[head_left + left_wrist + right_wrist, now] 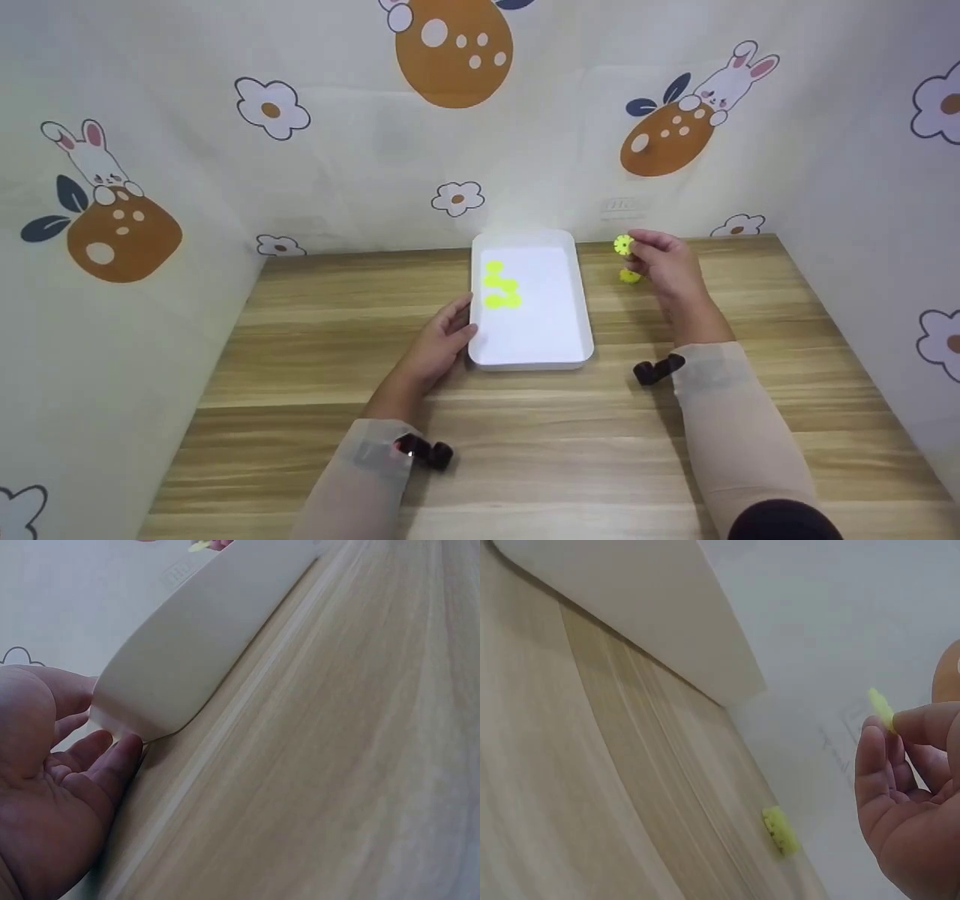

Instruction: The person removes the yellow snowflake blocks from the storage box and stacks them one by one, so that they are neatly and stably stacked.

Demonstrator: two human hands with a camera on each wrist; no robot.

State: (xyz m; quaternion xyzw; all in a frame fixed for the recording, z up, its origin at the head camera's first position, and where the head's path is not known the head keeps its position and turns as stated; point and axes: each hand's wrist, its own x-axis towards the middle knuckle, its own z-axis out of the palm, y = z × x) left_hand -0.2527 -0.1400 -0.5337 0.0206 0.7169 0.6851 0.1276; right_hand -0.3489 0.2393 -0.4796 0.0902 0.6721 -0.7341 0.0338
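A white tray (551, 315) lies flat on the table, with several bright yellow-green notched discs (510, 286) on its left half. My left hand (442, 337) holds the tray's left side, its fingers lightly curled against the outer wall; the left wrist view shows this hand (67, 772) at the tray wall (180, 645). To the right of the tray, my right hand (667, 270) pinches one yellow-green notched disc (622, 244) between thumb and fingertips, raised off the table. Below that hand, another yellow-green piece (630, 277) sits on the tabletop; it also appears in the right wrist view.
The wood-grain table (562, 450) meets a pale curtain (360, 172) printed with rabbits and flowers at the back and sides. Small black cameras (431, 452) are strapped to both wrists. Bare wood lies in front of the tray.
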